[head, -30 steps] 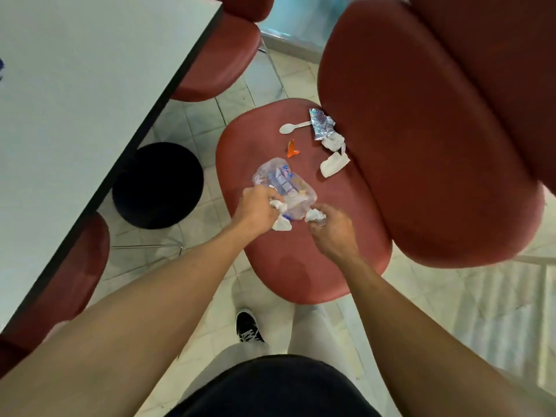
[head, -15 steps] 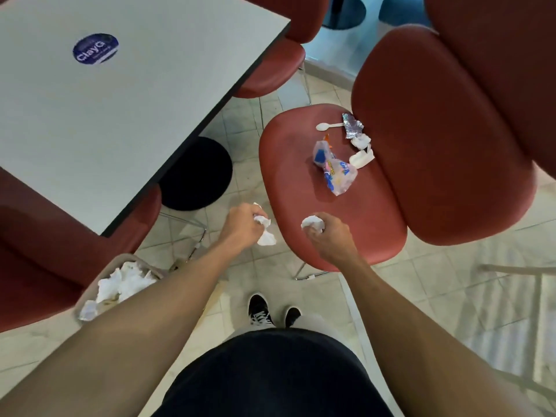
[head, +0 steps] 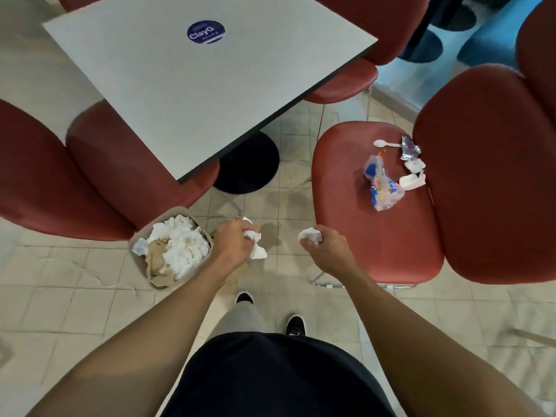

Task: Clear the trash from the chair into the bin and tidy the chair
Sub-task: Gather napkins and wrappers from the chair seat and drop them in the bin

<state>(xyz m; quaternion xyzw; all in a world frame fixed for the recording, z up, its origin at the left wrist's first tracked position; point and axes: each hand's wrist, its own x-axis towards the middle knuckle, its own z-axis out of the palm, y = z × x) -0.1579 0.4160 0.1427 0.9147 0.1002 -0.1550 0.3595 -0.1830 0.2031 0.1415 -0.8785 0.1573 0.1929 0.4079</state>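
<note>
My left hand (head: 233, 243) is shut on crumpled white tissues (head: 255, 246), just right of the small beige bin (head: 135, 260) that is heaped with white paper. My right hand (head: 323, 246) is shut on another tissue wad (head: 310, 235), over the floor at the front left edge of the red chair seat (head: 346, 212). On that seat lie a clear plastic wrapper (head: 382, 188), a white plastic spoon (head: 383, 143), a foil wrapper (head: 408, 148), an orange scrap (head: 382, 152) and white tissue pieces (head: 415, 173).
A grey table (head: 195, 85) with a blue round sticker (head: 206, 31) stands on a black round base (head: 249, 167). Red chairs stand at the left (head: 75, 176) and behind the table (head: 346, 79). My feet (head: 270, 311) rest on the tiled floor.
Both hands lifted tissues off the chair seat and carried them left and toward me, near the bin. The view swung left, bringing the bin and table top into sight.
</note>
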